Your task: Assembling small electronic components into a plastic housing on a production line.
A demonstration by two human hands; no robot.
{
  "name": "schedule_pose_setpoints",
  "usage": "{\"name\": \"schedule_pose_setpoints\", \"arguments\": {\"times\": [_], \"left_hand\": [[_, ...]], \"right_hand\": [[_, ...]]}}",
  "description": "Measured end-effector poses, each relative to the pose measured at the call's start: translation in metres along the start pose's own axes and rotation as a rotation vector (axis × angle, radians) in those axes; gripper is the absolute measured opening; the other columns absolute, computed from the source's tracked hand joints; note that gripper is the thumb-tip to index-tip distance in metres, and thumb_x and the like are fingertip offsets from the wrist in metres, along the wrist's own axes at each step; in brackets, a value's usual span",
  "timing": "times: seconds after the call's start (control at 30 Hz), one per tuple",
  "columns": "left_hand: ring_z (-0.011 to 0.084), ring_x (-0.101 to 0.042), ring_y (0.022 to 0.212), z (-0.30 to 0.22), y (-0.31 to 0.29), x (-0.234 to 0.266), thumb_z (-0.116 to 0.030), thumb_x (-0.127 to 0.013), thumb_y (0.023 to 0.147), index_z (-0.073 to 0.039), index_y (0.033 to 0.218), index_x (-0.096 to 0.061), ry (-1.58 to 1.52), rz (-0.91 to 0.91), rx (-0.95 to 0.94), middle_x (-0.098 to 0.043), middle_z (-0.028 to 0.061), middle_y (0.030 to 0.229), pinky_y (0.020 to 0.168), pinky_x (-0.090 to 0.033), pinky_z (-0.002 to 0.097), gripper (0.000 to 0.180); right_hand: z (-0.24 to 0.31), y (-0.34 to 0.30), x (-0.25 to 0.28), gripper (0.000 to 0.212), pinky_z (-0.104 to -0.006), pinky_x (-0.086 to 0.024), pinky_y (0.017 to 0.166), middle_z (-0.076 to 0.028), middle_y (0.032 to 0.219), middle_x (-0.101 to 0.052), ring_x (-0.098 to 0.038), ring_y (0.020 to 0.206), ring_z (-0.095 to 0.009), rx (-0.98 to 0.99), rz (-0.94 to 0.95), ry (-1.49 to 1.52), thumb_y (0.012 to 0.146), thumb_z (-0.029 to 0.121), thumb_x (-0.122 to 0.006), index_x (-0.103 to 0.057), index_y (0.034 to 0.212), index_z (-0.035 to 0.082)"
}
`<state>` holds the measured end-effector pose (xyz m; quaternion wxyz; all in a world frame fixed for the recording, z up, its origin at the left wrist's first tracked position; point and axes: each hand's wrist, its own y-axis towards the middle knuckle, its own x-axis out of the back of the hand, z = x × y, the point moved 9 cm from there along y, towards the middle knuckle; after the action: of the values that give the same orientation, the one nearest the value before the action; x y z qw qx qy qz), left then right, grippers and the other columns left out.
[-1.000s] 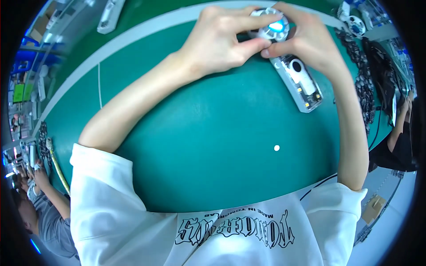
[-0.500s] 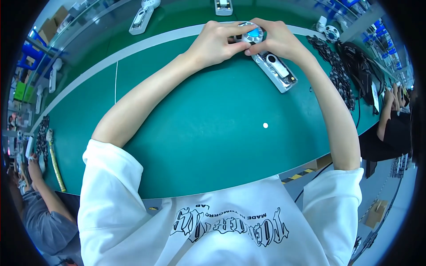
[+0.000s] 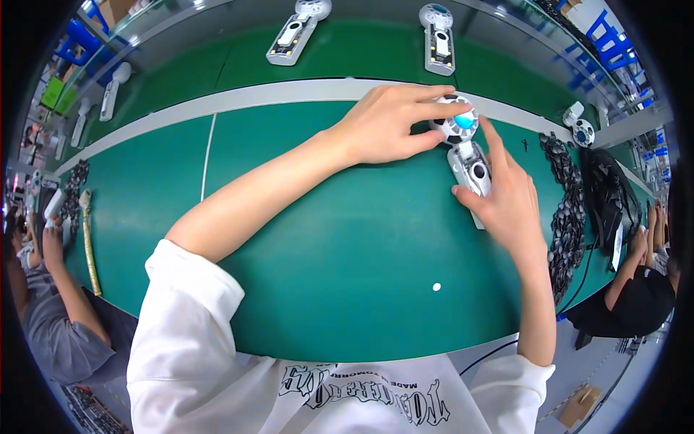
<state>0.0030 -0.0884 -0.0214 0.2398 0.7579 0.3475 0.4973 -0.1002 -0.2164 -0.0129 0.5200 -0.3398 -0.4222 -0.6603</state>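
Note:
A handheld fan (image 3: 473, 172) lies on the green work table, its round slatted head with a bright blue centre pointing away from me. The handle comes toward me, with its inner parts exposed and a black ring on it. My left hand (image 3: 390, 123) has its fingers over the top of the head and its thumb against the near left side. My right hand (image 3: 512, 206) straddles the handle, thumb at its left and index finger reaching up beside the head. Part of the handle's lower end is hidden by that hand.
Beyond the pale rail, two similar fans (image 3: 291, 40) (image 3: 439, 45) lie on a green belt. Black small parts (image 3: 566, 217) are heaped at right, beside a black bag (image 3: 606, 192). A small white disc (image 3: 437, 287) lies nearer me; a yellowish stick (image 3: 89, 242) lies left. Co-workers sit both sides.
My right hand has left the fan's head and slid down around the handle. The fan points more directly away from me. My left hand stays on the head; the whole view has shifted.

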Motion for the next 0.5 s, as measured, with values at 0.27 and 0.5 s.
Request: {"name": "schedule_pose_setpoints", "arguments": {"times": [0.27, 0.5], "left_hand": [[0.0332, -0.062, 0.122, -0.001, 0.002, 0.008, -0.012, -0.07, 0.086, -0.014, 0.128, -0.071, 0.069, -0.051, 0.03, -0.064, 0.0108, 0.137, 0.104, -0.051, 0.0432, 0.042], [0.0332, -0.061, 0.122, 0.07, 0.011, 0.089, -0.021, -0.07, 0.087, -0.015, 0.131, -0.068, 0.62, -0.158, 0.135, -0.06, 0.0122, 0.137, 0.103, -0.049, 0.0408, 0.044]], "right_hand": [[-0.115, 0.121, 0.061, 0.051, -0.0461, -0.053, 0.079, -0.016, 0.096, -0.074, -0.07, 0.087, -0.039, -0.006, -0.263, -0.223, 0.075, 0.042, -0.077, -0.067, 0.115, 0.011], [-0.14, 0.126, 0.079, 0.067, -0.0352, -0.054, 0.073, -0.011, 0.086, -0.071, -0.07, 0.08, -0.025, 0.021, -0.156, -0.025, 0.063, 0.017, -0.092, -0.064, 0.121, -0.003]]}}
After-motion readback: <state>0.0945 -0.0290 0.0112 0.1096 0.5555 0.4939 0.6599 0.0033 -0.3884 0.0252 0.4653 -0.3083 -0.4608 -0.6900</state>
